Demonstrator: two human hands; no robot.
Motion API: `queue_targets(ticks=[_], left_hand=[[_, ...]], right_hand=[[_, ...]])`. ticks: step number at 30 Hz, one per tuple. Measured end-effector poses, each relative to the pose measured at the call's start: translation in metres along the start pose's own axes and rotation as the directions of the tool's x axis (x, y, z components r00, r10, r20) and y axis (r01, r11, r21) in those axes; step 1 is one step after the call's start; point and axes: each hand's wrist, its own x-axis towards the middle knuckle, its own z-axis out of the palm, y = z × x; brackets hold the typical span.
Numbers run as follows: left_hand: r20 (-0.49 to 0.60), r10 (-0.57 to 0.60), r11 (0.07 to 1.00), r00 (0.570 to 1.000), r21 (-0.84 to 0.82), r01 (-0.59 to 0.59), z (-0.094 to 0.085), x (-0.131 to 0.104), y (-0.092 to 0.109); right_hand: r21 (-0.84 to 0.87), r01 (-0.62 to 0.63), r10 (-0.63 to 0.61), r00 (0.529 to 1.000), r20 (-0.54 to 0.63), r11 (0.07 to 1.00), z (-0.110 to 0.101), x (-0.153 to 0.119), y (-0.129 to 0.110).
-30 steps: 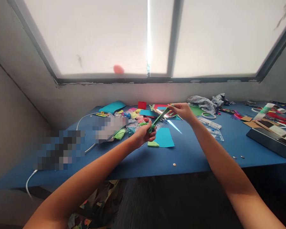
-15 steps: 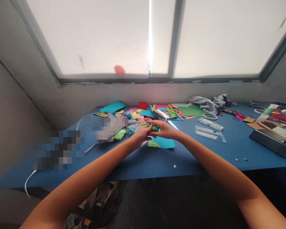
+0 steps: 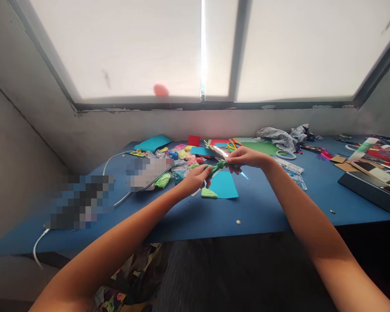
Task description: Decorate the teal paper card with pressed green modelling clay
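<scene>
Between my two hands a strip of green modelling clay (image 3: 219,166) is drawn out, thin and lumpy in the middle. My left hand (image 3: 197,177) pinches its left end, and my right hand (image 3: 243,157) pinches the other end, a little higher. Below them a blue sheet of paper (image 3: 226,185) lies on the table, with a flat light-green piece of clay (image 3: 209,193) on its left edge. Behind my left hand is a heap of coloured clay lumps in clear wrappings (image 3: 182,154). Another light-green lump (image 3: 163,180) sits left of my fingers.
Orange scissors (image 3: 233,145) and coloured paper sheets (image 3: 258,147) lie at the back of the blue table (image 3: 195,225). On the right are a tape roll (image 3: 286,155), clear plastic cases (image 3: 294,173), a glue stick (image 3: 364,148) and a dark box (image 3: 367,190). A white cable (image 3: 108,167) runs along the left.
My hands have moved apart, the right one going right and up. The green clay, bunched between my fingers before, is now stretched into a strip.
</scene>
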Motion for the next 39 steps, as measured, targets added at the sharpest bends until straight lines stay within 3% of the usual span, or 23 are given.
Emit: queue_targets(ticks=[2, 5, 6, 8, 10, 13, 15, 17, 20, 24, 29, 31, 33, 35, 39], left_hand=[[0.044, -0.021, 0.999, 0.999, -0.035, 0.022, 0.0, 0.0, -0.003], [0.089, -0.044, 0.994, 0.995, -0.095, 0.052, 0.0, 0.001, -0.005], [0.107, -0.054, 0.991, 0.993, -0.112, 0.066, 0.001, 0.001, -0.004], [0.149, -0.077, 0.985, 0.986, -0.14, 0.098, 0.003, 0.002, -0.003], [0.178, -0.087, 0.98, 0.98, -0.163, 0.117, 0.005, 0.001, -0.001], [0.155, -0.051, 0.975, 0.987, -0.208, 0.083, 0.008, -0.001, 0.002], [0.116, -0.013, 0.974, 0.993, -0.225, 0.039, 0.008, -0.002, 0.002], [0.078, 0.003, 0.975, 0.997, -0.222, 0.014, 0.006, -0.003, 0.002], [0.045, -0.016, 0.976, 0.999, -0.217, 0.026, 0.003, -0.001, -0.001], [0.058, -0.053, 0.969, 0.997, -0.239, 0.066, 0.003, 0.003, -0.001], [0.111, -0.095, 0.961, 0.989, -0.249, 0.121, 0.004, 0.001, 0.004], [0.125, -0.094, 0.959, 0.988, -0.254, 0.123, 0.004, -0.002, 0.006], [0.148, -0.088, 0.956, 0.985, -0.265, 0.125, 0.004, -0.004, 0.008], [0.19, -0.087, 0.949, 0.978, -0.283, 0.139, 0.004, -0.005, 0.007], [0.221, -0.131, 0.934, 0.966, -0.298, 0.195, 0.004, -0.002, 0.001]], right_hand=[[-0.006, -0.013, 0.011, 0.963, -0.271, 1.0, -0.014, -0.005, 0.007], [-0.014, 0.074, -0.065, 0.749, -0.659, 0.997, -0.019, -0.003, 0.014], [-0.024, 0.112, -0.095, 0.691, -0.717, 0.993, -0.016, 0.0, 0.014], [-0.04, 0.192, -0.156, 0.639, -0.753, 0.981, -0.001, 0.008, 0.011], [-0.029, 0.277, -0.22, 0.691, -0.689, 0.96, 0.02, 0.016, 0.005], [-0.039, 0.215, -0.213, 0.896, -0.391, 0.976, 0.051, 0.025, -0.001], [-0.026, 0.155, -0.156, 0.953, -0.259, 0.988, 0.062, 0.028, -0.001], [-0.015, 0.122, -0.122, 0.967, -0.222, 0.992, 0.065, 0.028, -0.001], [-0.003, 0.131, -0.126, 0.952, -0.277, 0.991, 0.058, 0.026, -0.002], [0.021, 0.173, -0.147, 0.889, -0.433, 0.985, 0.045, 0.025, -0.002], [0.026, 0.24, -0.163, 0.731, -0.663, 0.971, 0.029, 0.024, 0.005], [0.01, 0.272, -0.178, 0.655, -0.734, 0.962, 0.029, 0.023, 0.004], [-0.025, 0.301, -0.212, 0.608, -0.765, 0.953, 0.036, 0.022, 0.001], [-0.105, 0.322, -0.294, 0.622, -0.726, 0.941, 0.047, 0.021, -0.003], [-0.346, 0.379, -0.507, 0.734, -0.452, 0.858, 0.066, 0.023, -0.004]])
